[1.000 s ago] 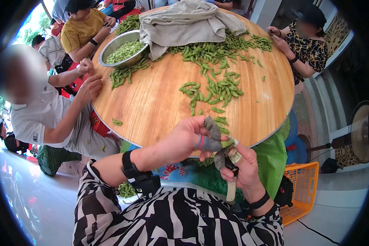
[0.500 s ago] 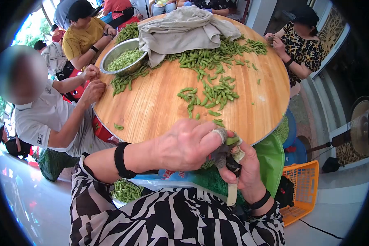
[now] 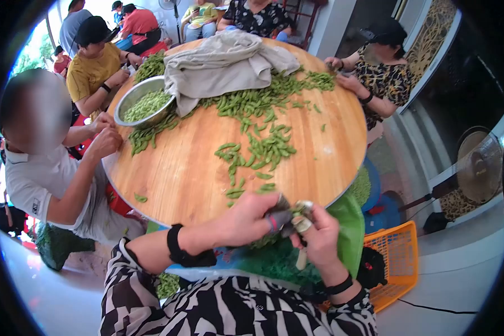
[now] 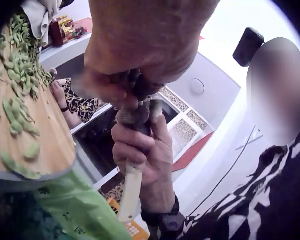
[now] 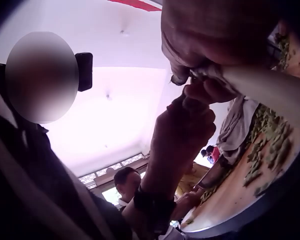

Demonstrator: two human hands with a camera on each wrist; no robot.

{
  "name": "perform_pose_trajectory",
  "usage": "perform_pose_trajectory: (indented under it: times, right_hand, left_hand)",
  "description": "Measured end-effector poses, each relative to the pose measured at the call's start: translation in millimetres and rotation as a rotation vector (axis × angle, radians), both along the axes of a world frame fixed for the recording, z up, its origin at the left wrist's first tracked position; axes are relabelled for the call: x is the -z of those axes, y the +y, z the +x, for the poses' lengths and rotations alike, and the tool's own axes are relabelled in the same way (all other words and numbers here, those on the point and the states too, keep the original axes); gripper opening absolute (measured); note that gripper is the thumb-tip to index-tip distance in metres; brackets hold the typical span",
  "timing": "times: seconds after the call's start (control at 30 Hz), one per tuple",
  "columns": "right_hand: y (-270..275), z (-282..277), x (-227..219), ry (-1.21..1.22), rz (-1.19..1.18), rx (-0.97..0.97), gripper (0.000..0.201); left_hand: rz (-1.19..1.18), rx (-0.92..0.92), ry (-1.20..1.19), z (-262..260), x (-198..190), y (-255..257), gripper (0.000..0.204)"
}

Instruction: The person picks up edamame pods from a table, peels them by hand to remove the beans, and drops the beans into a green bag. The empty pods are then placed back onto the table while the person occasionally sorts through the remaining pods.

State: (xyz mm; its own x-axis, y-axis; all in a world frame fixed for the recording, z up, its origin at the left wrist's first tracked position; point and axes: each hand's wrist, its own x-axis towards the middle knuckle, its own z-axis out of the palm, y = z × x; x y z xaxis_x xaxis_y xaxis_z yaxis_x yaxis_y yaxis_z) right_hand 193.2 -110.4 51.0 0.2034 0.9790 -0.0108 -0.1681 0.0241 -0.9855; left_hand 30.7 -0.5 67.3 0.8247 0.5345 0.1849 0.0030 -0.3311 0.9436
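Over the near table edge, my left hand [image 3: 249, 221] meets my right hand [image 3: 323, 238], with grey covers on its thumb and forefinger. Between the fingertips is a green soybean pod [image 3: 301, 210], mostly covered by them and blurred. My right hand, its fingers wrapped in grey and whitish covers, grips a tool by its cream handle [image 4: 131, 192], which points down below the palm. The tool's other end is hidden in the fingers. Loose pods [image 3: 266, 150] lie on the round wooden table [image 3: 179, 173] beyond my hands.
A metal bowl [image 3: 118, 115] of shelled beans and a grey cloth [image 3: 218, 64] over a pod heap stand at the back. People sit around the table. A green bag [image 3: 350, 224] hangs at the near edge, beside an orange crate [image 3: 406, 263] and blue tub [image 3: 382, 208].
The head view has shifted, so the table sits lower and further left. My left hand rolled over the right fingertips, then turned back to their left. The right hand keeps hold of the tool.
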Motion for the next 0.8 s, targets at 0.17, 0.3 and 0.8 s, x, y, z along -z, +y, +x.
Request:
perform_pose_trajectory:
  times: [0.17,0.3,0.8]
  right_hand:
    - [-5.1,-0.7,8.5,-0.125,-0.038,0.054,0.016]
    - [-11.4,-6.8,16.5,-0.600,0.043,0.167,0.022]
    - [-35.2,4.5,28.3,-0.949,0.116,0.108,0.028]
  left_hand:
    - [-0.086,-0.023,0.067,3.1,18.9,-10.7,0.016]
    - [-0.051,-0.053,0.147,4.9,11.2,-16.7,0.024]
    - [0.030,0.095,0.081,3.2,50.1,-32.9,0.022]
